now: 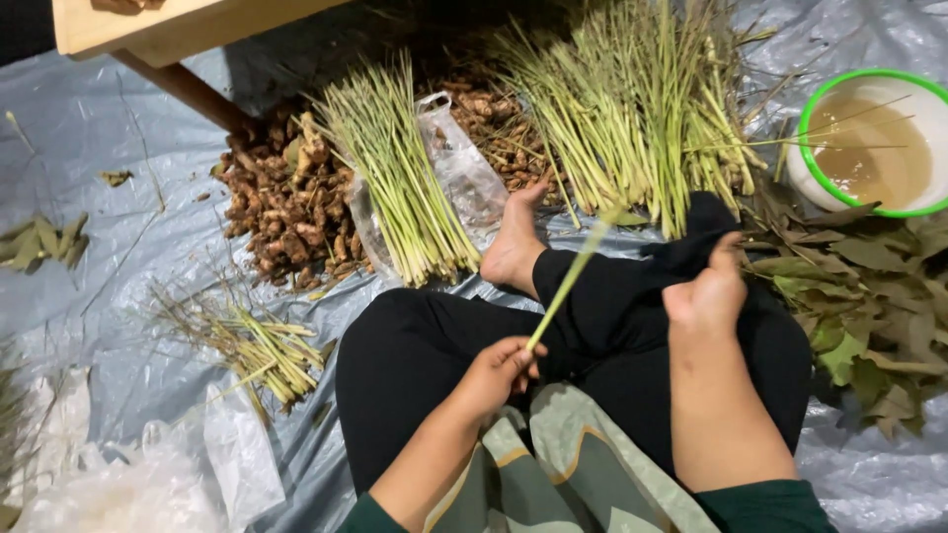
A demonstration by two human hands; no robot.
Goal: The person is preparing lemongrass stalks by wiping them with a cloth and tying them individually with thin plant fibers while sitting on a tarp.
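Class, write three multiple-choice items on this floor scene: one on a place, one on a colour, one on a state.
1. Where is the round green-rimmed basin?
A. upper right
B. lower left
C. on the lap

2. What colour are the person's trousers?
A. white
B. black
C. red

3. What is the left hand doing?
A. lying flat and empty
B. resting in the basin
C. pinching a thin green stalk

Answers: 1 A, it sits by the right edge beside dry leaves. 2 B, both legs are black. 3 C, its fingers close on the stalk's lower end.
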